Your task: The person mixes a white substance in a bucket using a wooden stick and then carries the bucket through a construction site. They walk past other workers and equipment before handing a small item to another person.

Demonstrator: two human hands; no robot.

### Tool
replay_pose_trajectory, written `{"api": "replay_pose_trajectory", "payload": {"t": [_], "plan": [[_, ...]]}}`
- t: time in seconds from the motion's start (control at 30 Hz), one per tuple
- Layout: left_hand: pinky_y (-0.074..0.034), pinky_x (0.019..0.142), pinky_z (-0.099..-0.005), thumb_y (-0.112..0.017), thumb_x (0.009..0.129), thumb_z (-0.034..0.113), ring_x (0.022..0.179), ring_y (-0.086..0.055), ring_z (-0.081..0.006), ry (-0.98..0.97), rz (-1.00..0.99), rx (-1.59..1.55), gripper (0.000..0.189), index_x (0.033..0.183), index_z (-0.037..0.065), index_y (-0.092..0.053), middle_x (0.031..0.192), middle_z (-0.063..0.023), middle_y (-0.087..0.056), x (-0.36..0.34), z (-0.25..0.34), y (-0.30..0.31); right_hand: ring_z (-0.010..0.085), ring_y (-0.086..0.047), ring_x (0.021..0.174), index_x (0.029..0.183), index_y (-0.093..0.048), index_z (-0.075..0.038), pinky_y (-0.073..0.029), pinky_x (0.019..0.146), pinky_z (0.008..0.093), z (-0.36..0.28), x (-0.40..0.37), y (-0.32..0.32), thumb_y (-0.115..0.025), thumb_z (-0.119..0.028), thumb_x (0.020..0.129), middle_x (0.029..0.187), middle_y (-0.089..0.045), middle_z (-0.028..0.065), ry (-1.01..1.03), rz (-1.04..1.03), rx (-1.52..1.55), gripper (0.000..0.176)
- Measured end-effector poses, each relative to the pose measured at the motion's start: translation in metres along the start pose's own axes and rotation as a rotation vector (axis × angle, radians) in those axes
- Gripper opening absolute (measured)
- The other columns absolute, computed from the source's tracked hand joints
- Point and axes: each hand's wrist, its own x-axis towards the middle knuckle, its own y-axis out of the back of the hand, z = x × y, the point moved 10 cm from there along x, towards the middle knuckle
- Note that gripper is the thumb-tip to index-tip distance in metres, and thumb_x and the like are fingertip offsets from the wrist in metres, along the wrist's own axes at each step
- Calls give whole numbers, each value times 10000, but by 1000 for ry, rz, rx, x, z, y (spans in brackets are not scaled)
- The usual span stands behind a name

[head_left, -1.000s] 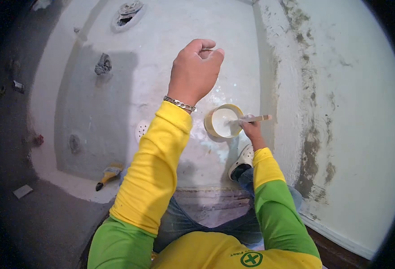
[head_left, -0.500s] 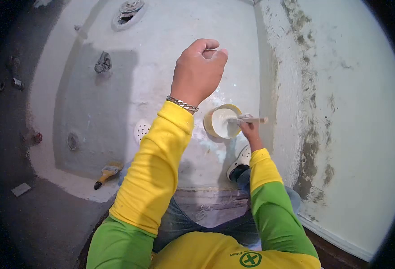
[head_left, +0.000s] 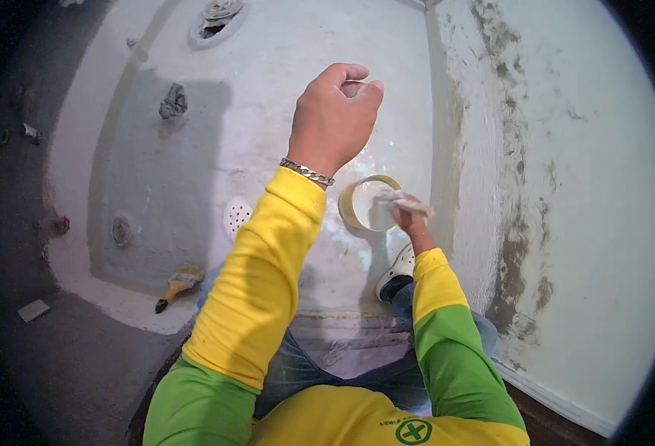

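My left hand [head_left: 336, 115] is raised above the pale floor, its fingers curled in; whether anything is inside them is hidden. A chain bracelet [head_left: 306, 172] circles that wrist. Lower and to the right, my right hand [head_left: 411, 213] is closed round the light handle of a brush [head_left: 415, 207]. The brush's head is over the mouth of a round yellow-rimmed tub [head_left: 348, 206] and looks blurred. Whitish material [head_left: 368, 205] lies inside the tub.
A white perforated shoe [head_left: 398, 269] stands below the tub, another [head_left: 237, 215] to the left. A yellow brush [head_left: 182, 282] lies on the ledge at lower left. Crumpled grey material [head_left: 172, 102] rests on the floor. A stained wall [head_left: 580, 223] rises on the right.
The brush in my right hand has tilted, its handle end now lower. My left hand has shifted very slightly to the right, still curled.
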Motion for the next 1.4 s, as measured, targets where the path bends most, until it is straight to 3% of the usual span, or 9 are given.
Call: {"api": "replay_pose_trajectory", "payload": {"t": [0.33, 0.47, 0.6, 0.7, 0.73, 0.83, 1.2, 1.33, 1.4], "plan": [[-498, 747, -270, -630, 839, 294, 801, -636, -156, 12, 3, -70, 425, 1099, -39, -585, 922, -116, -660, -1, -5, -4, 223, -619, 801, 830, -629, -27, -494, 726, 316, 9, -18, -30, -624, -106, 771, 815, -638, 101, -330, -331, 263, 99], [-497, 747, -271, -627, 841, 294, 806, -631, -152, -19, 17, -5, 417, 1098, -32, -588, 915, -112, -663, 0, 3, 1, 252, -618, 834, 895, -646, -39, -491, 804, 357, 12, -6, 19, -620, -214, 800, 945, -648, 119, -330, 105, 331, 201], [-496, 745, -269, -628, 839, 291, 805, -629, -151, -24, 14, 19, 410, 1096, -27, -590, 908, -112, -667, -1, 1, 2, 224, -635, 826, 875, -646, -21, -512, 734, 341, -4, -5, -16, -611, -110, 786, 881, -658, 131, -209, -389, 304, 130], [-495, 798, -339, -611, 803, 295, 868, -650, -262, 8, 43, -19, 362, 1034, 16, -619, 914, -145, -681, -1, 4, 4, 225, -620, 776, 874, -644, -24, -506, 734, 354, 14, -6, 20, -631, -97, 777, 858, -643, 99, -147, 169, 218, 122], [-495, 798, -339, -611, 803, 295, 868, -650, -262, 4, 42, -20, 362, 1034, 16, -619, 914, -145, -681, -1, 5, 3, 254, -619, 773, 851, -631, -15, -503, 733, 362, 6, 3, -17, -627, -104, 783, 867, -643, 113, -96, -108, -180, 111], [-494, 742, -267, -631, 836, 288, 806, -628, -149, -4, 13, -5, 404, 1089, -25, -595, 908, -111, -668, -2, 1, -1, 268, -620, 773, 818, -626, -18, -497, 740, 369, -3, -10, -20, -626, -117, 786, 858, -646, 114, -420, -312, 384, 104], [-490, 742, -267, -627, 838, 306, 805, -626, -151, -20, 26, 12, 425, 1093, -32, -593, 910, -107, -665, -2, 7, 5, 247, -615, 800, 876, -634, -28, -489, 737, 344, 1, -2, 26, -640, -154, 786, 854, -639, 131, -330, 165, 349, 155], [-489, 741, -266, -628, 839, 309, 802, -626, -148, 1, 11, -38, 427, 1092, -34, -592, 907, -110, -665, -1, 1, 3, 242, -617, 786, 854, -638, -25, -492, 701, 351, 8, -10, -19, -638, -163, 790, 837, -641, 130, -404, -379, 292, 153], [-488, 734, -264, -631, 838, 303, 794, -623, -145, -30, 21, -13, 425, 1090, -36, -591, 903, -106, -663, -1, 5, 3, 263, -627, 816, 860, -647, -40, -495, 732, 325, 12, -1, 19, -633, -165, 790, 860, -650, 133, -272, 109, 318, 144]]}}
